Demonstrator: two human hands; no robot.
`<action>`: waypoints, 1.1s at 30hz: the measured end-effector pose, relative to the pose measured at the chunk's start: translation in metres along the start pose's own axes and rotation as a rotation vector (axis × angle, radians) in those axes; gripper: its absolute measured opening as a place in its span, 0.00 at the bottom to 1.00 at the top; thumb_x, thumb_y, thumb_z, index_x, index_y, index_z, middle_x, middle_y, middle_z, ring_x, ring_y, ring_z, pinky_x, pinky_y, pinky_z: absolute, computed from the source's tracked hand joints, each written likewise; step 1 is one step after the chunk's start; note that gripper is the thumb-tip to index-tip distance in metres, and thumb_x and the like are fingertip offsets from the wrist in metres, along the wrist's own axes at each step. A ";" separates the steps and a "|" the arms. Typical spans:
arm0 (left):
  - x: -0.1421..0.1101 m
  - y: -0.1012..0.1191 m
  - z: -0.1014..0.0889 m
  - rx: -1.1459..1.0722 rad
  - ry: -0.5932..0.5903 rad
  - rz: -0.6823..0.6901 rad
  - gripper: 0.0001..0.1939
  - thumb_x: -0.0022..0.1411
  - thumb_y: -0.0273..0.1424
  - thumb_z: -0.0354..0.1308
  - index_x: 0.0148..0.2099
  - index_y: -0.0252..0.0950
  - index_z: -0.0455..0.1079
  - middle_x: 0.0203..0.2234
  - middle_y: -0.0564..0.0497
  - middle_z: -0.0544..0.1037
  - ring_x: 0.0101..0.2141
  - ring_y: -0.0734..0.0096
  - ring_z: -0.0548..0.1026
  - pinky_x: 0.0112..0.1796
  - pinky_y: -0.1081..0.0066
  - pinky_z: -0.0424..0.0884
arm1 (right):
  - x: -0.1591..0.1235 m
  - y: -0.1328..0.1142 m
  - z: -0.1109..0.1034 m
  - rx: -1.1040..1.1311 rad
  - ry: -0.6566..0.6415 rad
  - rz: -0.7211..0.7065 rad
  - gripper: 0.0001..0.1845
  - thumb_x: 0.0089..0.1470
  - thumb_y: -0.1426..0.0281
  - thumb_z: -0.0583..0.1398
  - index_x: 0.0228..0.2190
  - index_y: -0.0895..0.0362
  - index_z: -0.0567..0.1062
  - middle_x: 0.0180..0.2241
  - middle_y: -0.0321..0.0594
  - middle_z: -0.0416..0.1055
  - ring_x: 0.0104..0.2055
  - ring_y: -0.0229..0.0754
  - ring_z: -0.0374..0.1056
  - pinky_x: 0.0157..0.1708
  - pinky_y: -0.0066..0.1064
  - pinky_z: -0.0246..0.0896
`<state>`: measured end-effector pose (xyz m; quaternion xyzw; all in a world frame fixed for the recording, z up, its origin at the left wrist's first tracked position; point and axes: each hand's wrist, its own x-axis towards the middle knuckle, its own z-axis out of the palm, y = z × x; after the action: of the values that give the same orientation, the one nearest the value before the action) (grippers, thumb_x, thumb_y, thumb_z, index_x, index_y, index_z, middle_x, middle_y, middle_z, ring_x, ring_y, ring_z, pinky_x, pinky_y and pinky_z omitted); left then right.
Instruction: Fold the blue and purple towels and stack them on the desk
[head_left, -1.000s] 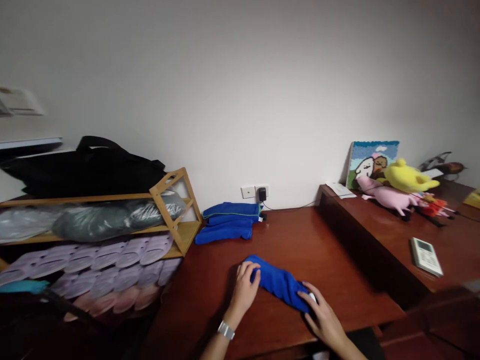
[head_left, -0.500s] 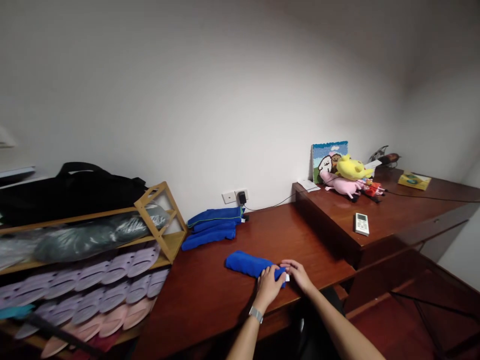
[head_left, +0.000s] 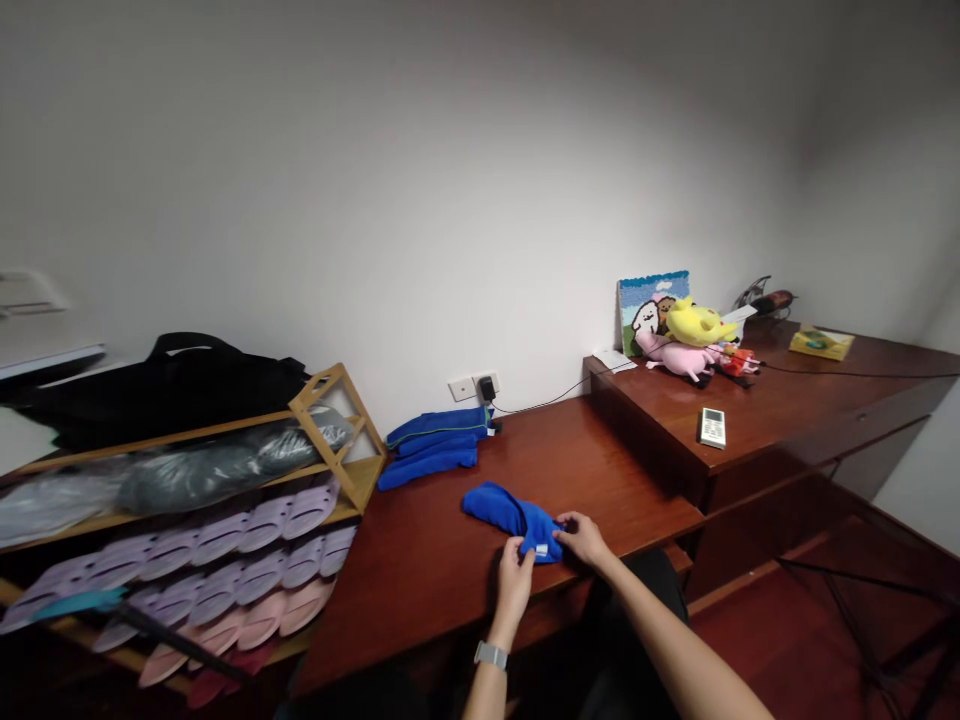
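Observation:
A blue cloth [head_left: 499, 508] with a small white label lies on the brown desk [head_left: 420, 580], its far left part still folded in a strip and its near end spread wider. My left hand [head_left: 514, 572] pinches the cloth's near left edge beside the label. At the right edge, my right hand [head_left: 583, 538] grips the cloth between thumb and fingers. Further back by the wall rests a pile of folded blue cloths [head_left: 435, 445], one with a green edge.
Left of the desk stands a wooden rack [head_left: 341, 440] with several purple slippers [head_left: 259, 530] and a black bag [head_left: 172, 390]. On the raised right section are plush toys [head_left: 686, 355], a white remote [head_left: 712, 428] and a yellow box [head_left: 821, 343]. A black charger [head_left: 487, 388] sits in the wall socket.
The near end of the blue cloth has opened out from its narrow strip. My left hand has shifted from on top of it to its near left edge; my right hand now grips the right edge.

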<state>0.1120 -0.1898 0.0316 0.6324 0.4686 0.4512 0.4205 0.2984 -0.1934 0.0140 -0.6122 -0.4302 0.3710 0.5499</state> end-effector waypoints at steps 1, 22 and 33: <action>-0.006 -0.003 -0.003 -0.034 0.022 -0.014 0.21 0.54 0.52 0.59 0.37 0.40 0.69 0.31 0.49 0.78 0.32 0.61 0.79 0.35 0.65 0.76 | -0.003 0.000 -0.001 -0.036 -0.015 -0.002 0.16 0.37 0.65 0.69 0.33 0.54 0.79 0.35 0.40 0.79 0.42 0.48 0.75 0.49 0.38 0.68; -0.032 0.052 -0.160 -0.447 0.578 0.043 0.19 0.51 0.43 0.69 0.39 0.35 0.76 0.38 0.46 0.83 0.38 0.59 0.82 0.49 0.55 0.78 | -0.001 -0.102 -0.051 0.007 0.211 -0.250 0.28 0.54 0.48 0.59 0.43 0.56 0.81 0.46 0.49 0.80 0.46 0.52 0.75 0.50 0.42 0.69; -0.028 0.136 -0.282 -0.287 0.801 0.172 0.19 0.47 0.38 0.67 0.42 0.38 0.75 0.32 0.50 0.82 0.38 0.58 0.82 0.42 0.58 0.80 | -0.056 -0.208 -0.181 0.085 0.668 -0.448 0.27 0.53 0.52 0.64 0.49 0.56 0.81 0.40 0.44 0.81 0.38 0.46 0.77 0.39 0.36 0.72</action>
<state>-0.1356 -0.2144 0.2236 0.3789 0.4730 0.7551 0.2501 0.4215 -0.3046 0.2406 -0.5668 -0.3350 0.0402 0.7516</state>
